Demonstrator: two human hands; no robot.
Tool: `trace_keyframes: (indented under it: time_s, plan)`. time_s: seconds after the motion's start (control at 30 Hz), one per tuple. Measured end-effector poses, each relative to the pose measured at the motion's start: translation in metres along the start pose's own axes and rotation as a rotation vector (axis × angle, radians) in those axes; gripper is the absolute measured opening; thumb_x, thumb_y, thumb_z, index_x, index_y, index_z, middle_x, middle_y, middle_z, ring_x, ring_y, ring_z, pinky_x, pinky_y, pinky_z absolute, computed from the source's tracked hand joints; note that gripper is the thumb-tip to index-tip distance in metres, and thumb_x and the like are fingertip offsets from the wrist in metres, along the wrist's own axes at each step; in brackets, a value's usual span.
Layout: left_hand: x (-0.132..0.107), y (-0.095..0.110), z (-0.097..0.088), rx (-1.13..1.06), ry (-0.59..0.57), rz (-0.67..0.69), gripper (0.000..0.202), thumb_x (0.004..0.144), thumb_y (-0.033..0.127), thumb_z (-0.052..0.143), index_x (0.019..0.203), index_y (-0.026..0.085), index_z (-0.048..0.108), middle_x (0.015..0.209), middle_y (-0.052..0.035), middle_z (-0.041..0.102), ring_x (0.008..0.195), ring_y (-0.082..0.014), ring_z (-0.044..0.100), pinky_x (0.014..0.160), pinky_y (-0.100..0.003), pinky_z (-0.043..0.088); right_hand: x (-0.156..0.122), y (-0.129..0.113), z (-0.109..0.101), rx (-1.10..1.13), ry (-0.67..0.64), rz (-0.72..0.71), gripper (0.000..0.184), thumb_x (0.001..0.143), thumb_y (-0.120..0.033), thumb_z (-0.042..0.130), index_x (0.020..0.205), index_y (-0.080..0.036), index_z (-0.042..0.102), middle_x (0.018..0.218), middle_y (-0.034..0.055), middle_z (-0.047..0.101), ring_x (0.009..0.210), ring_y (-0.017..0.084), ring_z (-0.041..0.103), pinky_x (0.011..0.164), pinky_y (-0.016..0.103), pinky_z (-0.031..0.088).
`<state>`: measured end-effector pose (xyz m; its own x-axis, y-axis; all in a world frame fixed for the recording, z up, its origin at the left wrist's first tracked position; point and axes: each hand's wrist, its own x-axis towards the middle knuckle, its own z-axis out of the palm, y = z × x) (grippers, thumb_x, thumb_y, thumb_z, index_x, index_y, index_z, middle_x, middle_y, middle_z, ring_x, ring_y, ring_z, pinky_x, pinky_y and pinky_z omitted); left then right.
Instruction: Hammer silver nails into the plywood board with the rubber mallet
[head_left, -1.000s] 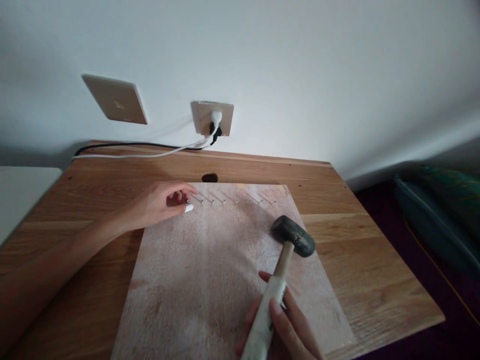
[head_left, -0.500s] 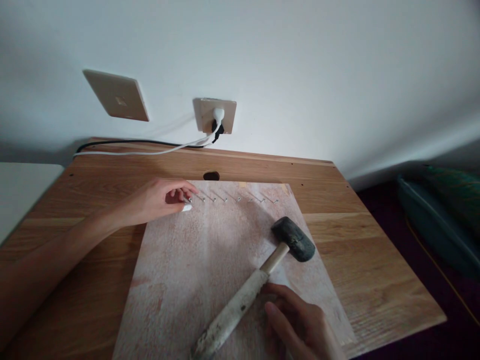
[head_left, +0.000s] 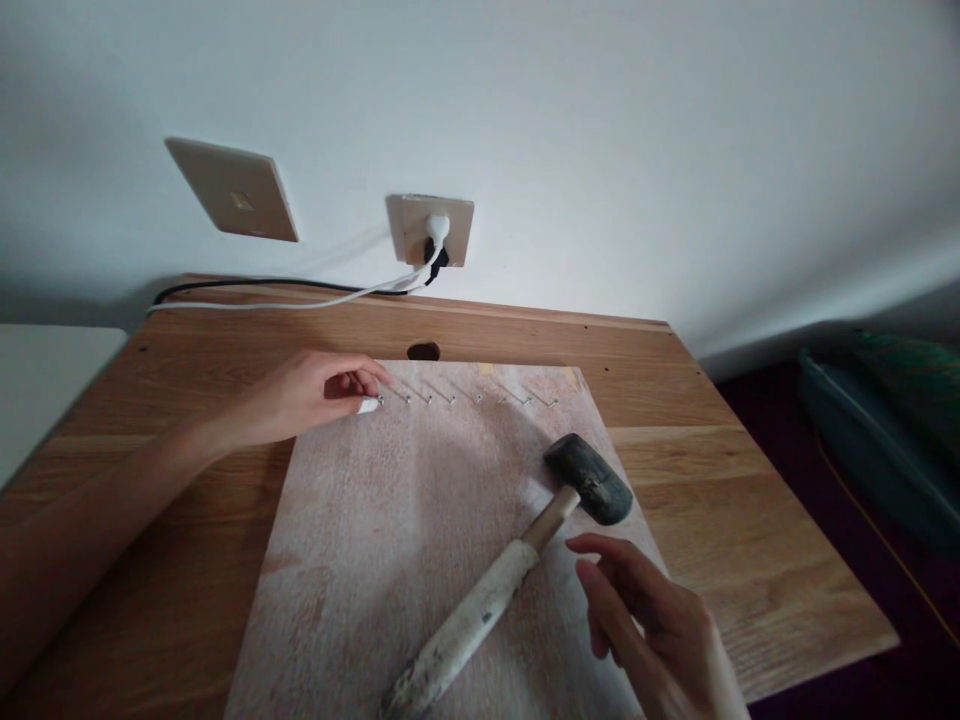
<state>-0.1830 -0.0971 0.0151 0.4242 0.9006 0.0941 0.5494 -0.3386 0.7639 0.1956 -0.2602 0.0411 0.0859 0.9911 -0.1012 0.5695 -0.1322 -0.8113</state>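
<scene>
A light, whitewashed wooden board lies on the desk, with a row of thin metal nails along its far edge. At the left end of the row my left hand pinches around the leftmost nail; only its shiny head shows past the thumb, which has a white wrapping at its tip. A rubber mallet rests diagonally on the board, its black head to the right and its worn whitish handle toward me. Beside the handle hovers my right hand, empty, fingers loosely curved and apart.
The wooden desk meets a white wall, with a cable hole behind the board. White and black cables run to a wall socket. Left of it is another wall plate. Dark cushions sit at right.
My right hand has moved right, away from the mallet handle. My left thumb has risen closer to the fingers at the leftmost nail. The mallet has stayed in place.
</scene>
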Motion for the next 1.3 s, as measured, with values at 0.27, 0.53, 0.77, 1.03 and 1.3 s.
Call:
trace_keyframes:
  time_s: [0.27,0.53,0.77,1.03,1.3]
  plan:
    - [0.001,-0.001,-0.007,-0.045,-0.076,-0.051,0.021,0.086,0.040,0.072,0.097,0.024,0.079,0.089,-0.0047,0.079,0.076,-0.0187,0.069,0.068,-0.026,0.053,0.054,0.002,-0.035,0.117,0.181,-0.155,0.026,0.100,-0.047,0.070,0.100,-0.022,0.077,0.053,-0.0053,0.053,0.043,0.011,0.050,0.042,0.021,0.039]
    - [0.002,0.000,0.000,-0.019,0.001,-0.078,0.020,0.089,0.041,0.070,0.086,0.022,0.076,0.081,-0.0029,0.076,0.071,-0.0167,0.065,0.066,-0.026,0.050,0.132,-0.005,-0.036,0.174,0.122,-0.173,0.029,0.090,-0.048,0.077,0.093,-0.019,0.076,0.056,-0.0059,0.048,0.048,0.010,0.038,0.043,0.022,0.027]
    - [-0.001,-0.007,0.011,0.042,0.150,0.050,0.020,0.093,0.035,0.068,0.078,0.022,0.071,0.068,0.0043,0.070,0.060,-0.0111,0.062,0.058,-0.022,0.046,0.119,0.006,-0.028,-0.052,0.161,-0.232,0.033,0.098,-0.050,0.064,0.097,-0.019,0.077,0.058,-0.0053,0.049,0.049,0.012,0.046,0.044,0.024,0.035]
    - [0.000,-0.007,0.026,0.402,0.557,0.183,0.015,0.100,0.032,0.058,0.109,0.023,0.067,0.117,-0.0086,0.068,0.113,-0.0264,0.068,0.101,-0.045,0.054,0.047,0.057,-0.045,-0.491,0.282,-0.437,0.034,0.105,-0.045,0.058,0.133,-0.027,0.065,0.107,0.0091,0.073,0.090,0.028,0.076,0.075,0.041,0.065]
    - [0.010,-0.015,0.034,0.404,0.539,0.056,0.022,0.100,0.041,0.055,0.113,0.025,0.063,0.122,-0.0078,0.068,0.117,-0.0288,0.066,0.105,-0.050,0.054,-0.019,0.095,-0.014,-0.709,0.210,-0.636,0.053,0.105,-0.035,0.061,0.156,-0.025,0.051,0.145,0.0165,0.067,0.133,0.040,0.065,0.098,0.053,0.060]
